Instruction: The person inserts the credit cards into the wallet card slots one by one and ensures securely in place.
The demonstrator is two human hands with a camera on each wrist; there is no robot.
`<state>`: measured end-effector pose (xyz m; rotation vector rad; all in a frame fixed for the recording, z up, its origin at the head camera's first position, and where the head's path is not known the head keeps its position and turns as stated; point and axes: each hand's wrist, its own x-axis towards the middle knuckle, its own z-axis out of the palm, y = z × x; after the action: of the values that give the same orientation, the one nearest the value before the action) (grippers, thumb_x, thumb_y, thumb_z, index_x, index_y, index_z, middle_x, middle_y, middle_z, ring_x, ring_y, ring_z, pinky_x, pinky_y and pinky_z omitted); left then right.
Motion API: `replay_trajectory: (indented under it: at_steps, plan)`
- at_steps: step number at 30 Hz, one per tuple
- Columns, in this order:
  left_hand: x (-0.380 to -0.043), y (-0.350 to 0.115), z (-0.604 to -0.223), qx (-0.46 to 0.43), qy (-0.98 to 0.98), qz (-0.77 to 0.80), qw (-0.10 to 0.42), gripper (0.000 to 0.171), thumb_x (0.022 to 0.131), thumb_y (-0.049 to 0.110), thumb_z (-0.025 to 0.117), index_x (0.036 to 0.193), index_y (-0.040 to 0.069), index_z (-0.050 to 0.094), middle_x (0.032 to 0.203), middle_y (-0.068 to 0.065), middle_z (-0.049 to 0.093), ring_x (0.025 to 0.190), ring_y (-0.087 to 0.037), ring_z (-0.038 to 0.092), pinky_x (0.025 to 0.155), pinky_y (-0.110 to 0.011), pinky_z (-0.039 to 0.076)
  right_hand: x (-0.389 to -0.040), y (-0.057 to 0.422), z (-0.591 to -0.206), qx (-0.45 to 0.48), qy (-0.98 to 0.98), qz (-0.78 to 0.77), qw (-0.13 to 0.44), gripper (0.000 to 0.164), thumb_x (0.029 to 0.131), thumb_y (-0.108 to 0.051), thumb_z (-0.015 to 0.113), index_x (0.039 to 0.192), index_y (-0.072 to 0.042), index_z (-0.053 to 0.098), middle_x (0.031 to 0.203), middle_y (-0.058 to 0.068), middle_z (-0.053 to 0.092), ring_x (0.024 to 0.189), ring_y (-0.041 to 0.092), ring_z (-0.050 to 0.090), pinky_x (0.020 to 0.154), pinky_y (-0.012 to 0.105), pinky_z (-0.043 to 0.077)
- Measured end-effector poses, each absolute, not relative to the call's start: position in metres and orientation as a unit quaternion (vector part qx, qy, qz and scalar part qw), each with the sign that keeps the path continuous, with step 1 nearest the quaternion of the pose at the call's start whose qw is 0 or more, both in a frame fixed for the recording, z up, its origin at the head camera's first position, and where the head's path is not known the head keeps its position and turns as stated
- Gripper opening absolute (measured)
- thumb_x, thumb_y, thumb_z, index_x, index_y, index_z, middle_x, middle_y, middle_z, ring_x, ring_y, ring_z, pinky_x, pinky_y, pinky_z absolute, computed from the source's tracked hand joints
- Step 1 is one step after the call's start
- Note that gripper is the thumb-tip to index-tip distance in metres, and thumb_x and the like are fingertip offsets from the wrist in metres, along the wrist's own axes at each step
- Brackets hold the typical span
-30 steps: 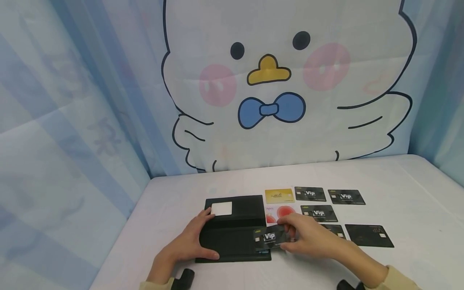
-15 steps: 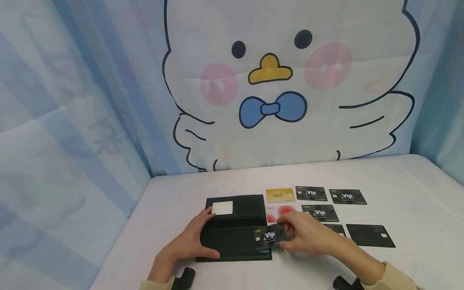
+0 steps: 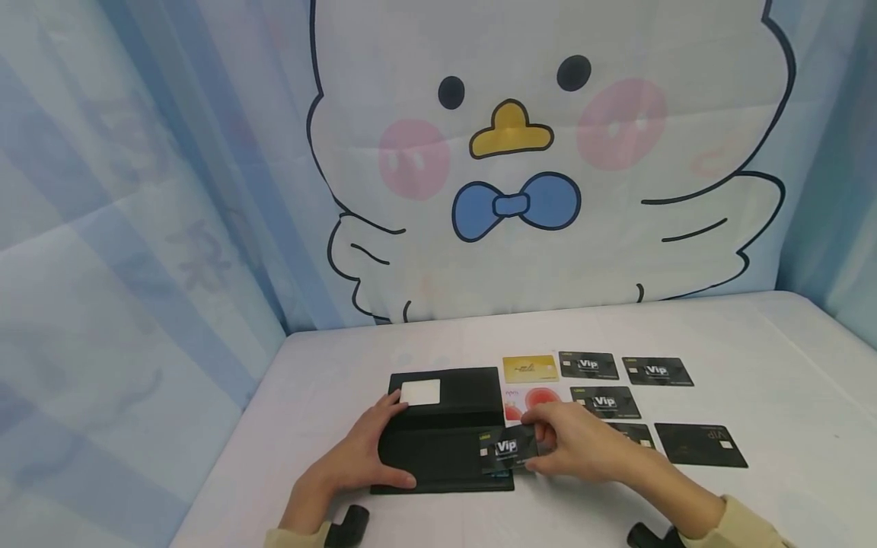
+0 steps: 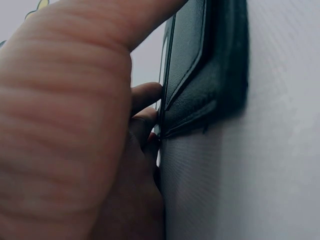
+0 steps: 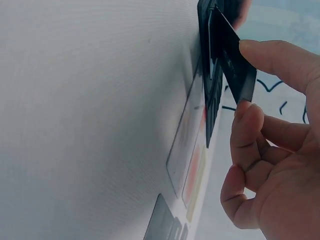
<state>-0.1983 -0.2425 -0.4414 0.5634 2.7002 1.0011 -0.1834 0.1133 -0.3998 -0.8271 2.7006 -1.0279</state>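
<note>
In the head view, a black card wallet lies unfolded, a white card showing in its upper panel. My left hand rests spread along the wallet's left side, thumb on the lower panel and fingertips near the white card. A black "Vip" card is pinched at its right end between the thumb and fingers of my right hand. That card overlaps the right edge of the wallet's lower panel. In the right wrist view, the pinched card stands tilted, with its far end right at the wallet.
Right of the wallet lie a gold card, a pink-and-red card and several black cards, including one "VIP" card. My right hand partly covers another black card. A printed curtain hangs behind the white table.
The right hand and its card have shifted very slightly left, and the card's tilt has changed a little. The left hand stays on the wallet.
</note>
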Motion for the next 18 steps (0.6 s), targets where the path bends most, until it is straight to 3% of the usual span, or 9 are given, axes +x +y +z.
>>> replay_trajectory:
  at_steps: [18]
  plan:
    - [-0.199, -0.242, -0.441, 0.189, 0.917, 0.335, 0.106, 0.111, 0.068, 0.049, 0.091, 0.156, 0.009, 0.035, 0.167, -0.009, 0.019, 0.152, -0.037, 0.012, 0.115, -0.065, 0.019, -0.184, 0.125, -0.410, -0.273, 0.886, -0.360, 0.102, 0.047, 0.074, -0.013, 0.087, 0.113, 0.002, 0.065, 0.084, -0.007, 0.057, 0.074, 0.007, 0.054, 0.066, 0.025, 0.048]
